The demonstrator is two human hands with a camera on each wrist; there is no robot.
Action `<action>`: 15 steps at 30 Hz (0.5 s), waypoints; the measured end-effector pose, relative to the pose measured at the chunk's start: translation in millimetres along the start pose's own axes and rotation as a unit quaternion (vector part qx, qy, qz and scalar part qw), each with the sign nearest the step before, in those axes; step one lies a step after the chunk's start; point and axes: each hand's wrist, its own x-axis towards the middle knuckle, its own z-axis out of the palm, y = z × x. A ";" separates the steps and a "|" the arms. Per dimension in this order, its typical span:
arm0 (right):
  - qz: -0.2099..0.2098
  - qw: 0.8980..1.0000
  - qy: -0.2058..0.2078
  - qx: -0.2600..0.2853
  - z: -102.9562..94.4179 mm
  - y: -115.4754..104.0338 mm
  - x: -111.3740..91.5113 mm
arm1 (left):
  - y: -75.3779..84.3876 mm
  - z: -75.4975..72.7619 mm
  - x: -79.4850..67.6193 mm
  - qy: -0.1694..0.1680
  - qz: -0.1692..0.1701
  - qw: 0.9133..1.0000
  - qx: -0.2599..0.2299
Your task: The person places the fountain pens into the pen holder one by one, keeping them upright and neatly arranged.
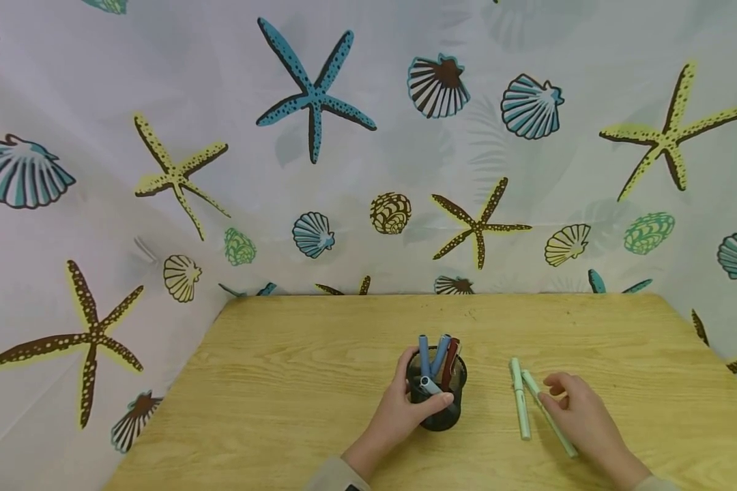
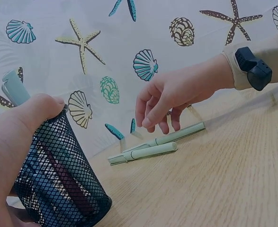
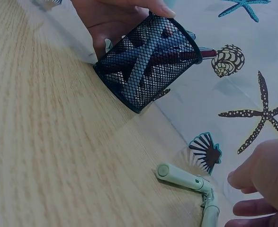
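My left hand grips a black mesh pen holder, its thumb across the rim on the near side. Blue pens and a dark red pen stand in the holder, leaning different ways. To the right, two light green pens lie on the wood: one pen nearer the holder, the other pen slanting beside it. Just over the slanting pen hovers my right hand, fingers loosely bent. In the left wrist view nothing shows between the fingers of that right hand.
The wooden table reaches back to a white curtain printed with starfish and shells, which also rises at the left and right sides. A dark device is strapped to the right wrist.
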 end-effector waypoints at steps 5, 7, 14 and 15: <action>0.019 0.999 -0.028 0.001 3.0 4.6 3.2 | -1.5 0.1 0.1 0.004 -0.008 1.000 0.004; 0.022 0.999 -0.037 -0.006 3.9 5.7 4.6 | -1.1 0.0 0.0 0.003 -0.007 1.000 0.001; 0.037 0.996 -0.067 -0.045 5.4 6.9 9.1 | -2.2 0.0 0.7 0.004 -0.007 1.000 -0.001; 0.039 0.996 -0.068 -0.047 5.9 6.8 9.8 | -2.0 -0.3 0.9 0.004 -0.008 1.000 -0.002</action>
